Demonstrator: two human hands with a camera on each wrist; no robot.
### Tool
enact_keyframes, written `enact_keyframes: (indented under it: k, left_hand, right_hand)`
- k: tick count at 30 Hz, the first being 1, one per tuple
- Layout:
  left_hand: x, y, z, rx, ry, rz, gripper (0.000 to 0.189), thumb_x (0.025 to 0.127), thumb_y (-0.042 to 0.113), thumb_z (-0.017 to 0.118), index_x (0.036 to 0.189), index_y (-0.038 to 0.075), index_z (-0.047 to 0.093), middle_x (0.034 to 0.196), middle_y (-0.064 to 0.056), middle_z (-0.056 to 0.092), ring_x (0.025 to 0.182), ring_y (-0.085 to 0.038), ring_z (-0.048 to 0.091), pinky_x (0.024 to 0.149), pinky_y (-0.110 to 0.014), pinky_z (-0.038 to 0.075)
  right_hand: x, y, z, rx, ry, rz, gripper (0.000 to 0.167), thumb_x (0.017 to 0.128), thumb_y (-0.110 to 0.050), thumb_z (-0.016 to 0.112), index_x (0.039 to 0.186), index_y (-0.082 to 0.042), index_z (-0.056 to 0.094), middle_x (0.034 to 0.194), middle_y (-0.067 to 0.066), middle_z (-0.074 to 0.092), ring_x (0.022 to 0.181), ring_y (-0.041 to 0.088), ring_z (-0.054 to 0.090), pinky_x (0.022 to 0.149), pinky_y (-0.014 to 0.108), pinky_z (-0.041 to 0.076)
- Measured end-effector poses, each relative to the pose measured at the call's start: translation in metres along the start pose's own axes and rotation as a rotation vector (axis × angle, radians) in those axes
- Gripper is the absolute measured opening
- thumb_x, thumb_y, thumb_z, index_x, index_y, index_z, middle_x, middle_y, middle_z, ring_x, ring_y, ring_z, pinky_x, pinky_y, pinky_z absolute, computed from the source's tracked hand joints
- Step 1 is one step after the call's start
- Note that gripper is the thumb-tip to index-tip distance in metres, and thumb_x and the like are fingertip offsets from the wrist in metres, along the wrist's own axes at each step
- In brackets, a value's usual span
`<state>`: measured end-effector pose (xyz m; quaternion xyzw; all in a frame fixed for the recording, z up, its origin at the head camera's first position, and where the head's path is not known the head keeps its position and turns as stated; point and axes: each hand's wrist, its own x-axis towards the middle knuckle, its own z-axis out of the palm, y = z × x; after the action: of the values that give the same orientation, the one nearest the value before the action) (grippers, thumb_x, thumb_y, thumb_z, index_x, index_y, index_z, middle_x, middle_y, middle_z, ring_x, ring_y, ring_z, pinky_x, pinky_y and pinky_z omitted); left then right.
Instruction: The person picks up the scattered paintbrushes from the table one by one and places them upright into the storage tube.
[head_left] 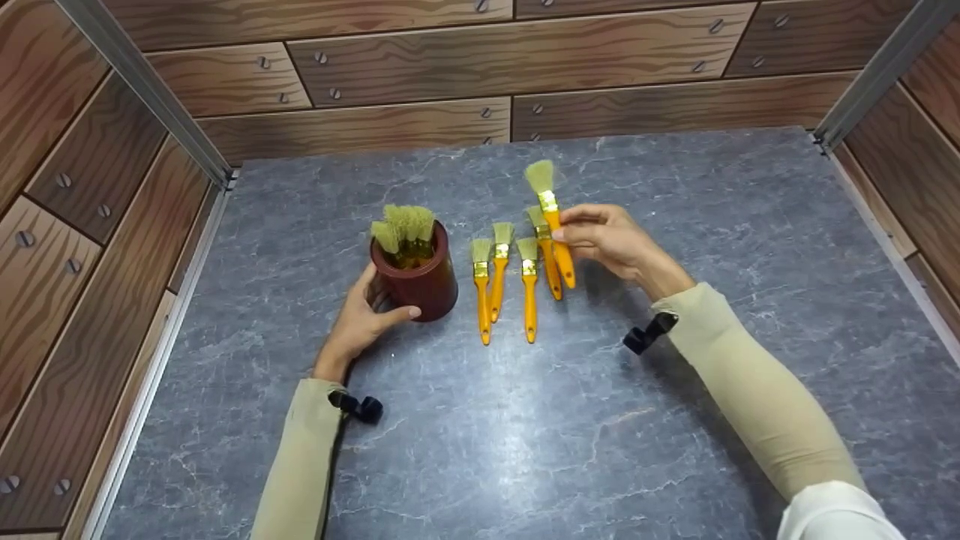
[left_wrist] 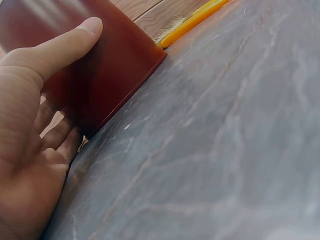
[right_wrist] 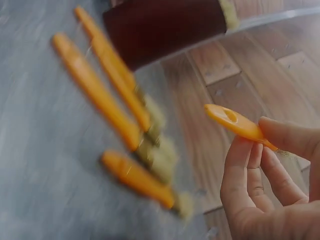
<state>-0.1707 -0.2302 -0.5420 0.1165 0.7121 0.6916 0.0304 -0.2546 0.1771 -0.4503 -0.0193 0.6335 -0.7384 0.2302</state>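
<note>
My left hand (head_left: 358, 319) holds a dark red-brown cylindrical cup (head_left: 427, 292), its thumb on the near side and its fingers reaching round the far left. The cup stands upright with several paintbrushes (head_left: 409, 225) inside, bristles up. In the right wrist view, my right hand (right_wrist: 275, 185) pinches the orange handle of a paintbrush (right_wrist: 235, 122) between thumb and fingers. The head view shows this brush raised, bristles up, partly over another paintbrush (head_left: 550, 262) on the table. Three more brushes lie between cup and right hand: a left one (head_left: 482, 296), a middle one (head_left: 498, 277) and a right one (head_left: 529, 300).
The grey marbled tabletop (head_left: 495, 450) has a wood-patterned back wall (head_left: 510, 60) and similar side panels (head_left: 75, 180). Metal posts (head_left: 150, 82) rise at the rear corners. A small black camera (head_left: 356, 405) is strapped to each wrist.
</note>
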Motion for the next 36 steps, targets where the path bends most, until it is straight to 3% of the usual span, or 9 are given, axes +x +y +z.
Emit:
enact_keyframes:
  k: [10,24,36]
  left_hand:
    - [0.001,0.001,0.001,0.016,0.013,-0.003,0.104,0.085,0.008,0.092,0.169,0.025,0.032,0.161,-0.001,0.053,0.152,-0.019,0.047,0.128,-0.038,0.037]
    - [-0.001,0.0,0.0,0.009,0.003,0.001,0.102,0.087,0.005,0.09,0.169,0.023,0.032,0.162,-0.006,0.052,0.153,-0.023,0.046,0.13,-0.041,0.036]
    - [0.0,0.0,0.0,0.017,0.002,0.005,0.099,0.086,0.008,0.091,0.166,0.029,0.037,0.159,0.0,0.055,0.15,-0.019,0.049,0.127,-0.039,0.039]
  right_hand:
    - [-0.005,-0.027,0.052,-0.04,-0.08,-0.101,0.02,0.096,0.004,0.075,0.112,-0.008,0.071,0.108,0.006,0.07,0.094,0.018,0.071,0.086,0.032,0.065]
    - [-0.002,-0.04,0.111,-0.043,-0.164,-0.365,0.022,0.096,0.009,0.072,0.11,-0.008,0.075,0.103,0.004,0.077,0.089,0.019,0.076,0.089,0.039,0.067]
    - [0.005,-0.041,0.15,0.03,-0.189,-0.421,0.028,0.095,0.01,0.073,0.107,-0.014,0.078,0.104,0.005,0.078,0.094,0.02,0.077,0.092,0.042,0.066]
